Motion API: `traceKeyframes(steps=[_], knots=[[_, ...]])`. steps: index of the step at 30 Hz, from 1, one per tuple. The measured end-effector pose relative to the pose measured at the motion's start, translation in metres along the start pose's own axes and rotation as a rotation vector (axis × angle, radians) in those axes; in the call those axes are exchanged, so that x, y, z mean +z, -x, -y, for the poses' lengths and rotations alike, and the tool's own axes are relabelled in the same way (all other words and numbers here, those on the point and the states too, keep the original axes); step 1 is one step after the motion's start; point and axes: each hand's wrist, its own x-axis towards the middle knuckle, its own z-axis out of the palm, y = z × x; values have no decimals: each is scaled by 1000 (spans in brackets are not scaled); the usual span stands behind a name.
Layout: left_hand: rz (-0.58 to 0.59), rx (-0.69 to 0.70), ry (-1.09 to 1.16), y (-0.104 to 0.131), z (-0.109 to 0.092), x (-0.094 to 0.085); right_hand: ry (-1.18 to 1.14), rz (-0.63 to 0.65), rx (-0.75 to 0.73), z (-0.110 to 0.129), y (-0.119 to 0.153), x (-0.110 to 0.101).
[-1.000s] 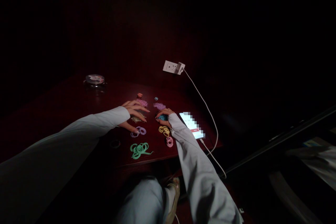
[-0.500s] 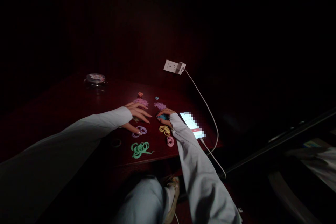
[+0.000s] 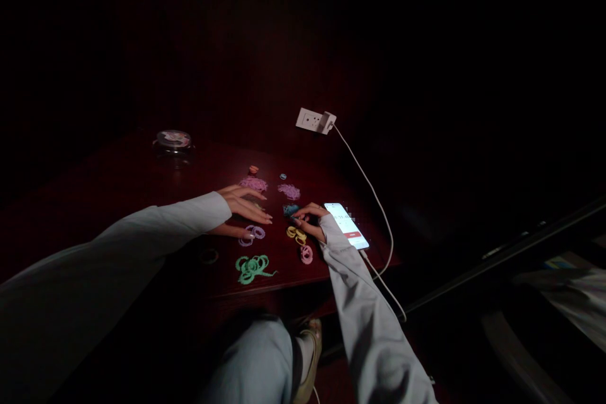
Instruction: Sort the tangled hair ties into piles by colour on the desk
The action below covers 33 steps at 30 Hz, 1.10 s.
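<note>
My left hand point(image 3: 243, 206) is spread low over the table, its thumb at the purple bands point(image 3: 258, 232) and its fingers just below a pink pile point(image 3: 254, 184). My right hand point(image 3: 310, 218) has its fingertips at the right edge of a blue pile point(image 3: 290, 209); whether it grips a band is too small to tell. Yellow bands point(image 3: 297, 235) lie under that hand, with pink bands point(image 3: 307, 255) nearer me. Green bands point(image 3: 253, 268) sit near the front edge. Farther back are a lilac pile point(image 3: 289, 191), a small orange bundle point(image 3: 254, 170) and a small blue band point(image 3: 283, 176).
A lit phone point(image 3: 348, 226) lies right of my right hand, its white cable point(image 3: 374, 192) running to a charger in the wall socket point(image 3: 310, 120). A round clear container point(image 3: 174, 140) stands at the back left. A dark band point(image 3: 209, 257) is near the front left.
My right hand has moved right, from over the blue pile to its right edge, uncovering more of it. My left hand has shifted slightly left, with its fingers closer together.
</note>
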Motion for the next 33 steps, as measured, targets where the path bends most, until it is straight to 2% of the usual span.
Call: traceKeyframes(steps=[6,14,16,19,23,28,33], knots=[[36,23,31,-1,-1,9,-53,-25,25,11,21,-9],[50,48,61,-4,6,20,-111,71,77,12,16,-1],[46,46,73,-5,7,21,-124,39,71,14,16,1],[44,46,91,-5,8,22,-131,-125,43,17,23,3],[8,13,111,-6,9,23,-106,-277,-8,19,48,2],[-18,-30,72,-7,9,23,-31,-232,40,20,81,1],[-26,-27,47,-6,7,19,36,-236,104,17,94,1]])
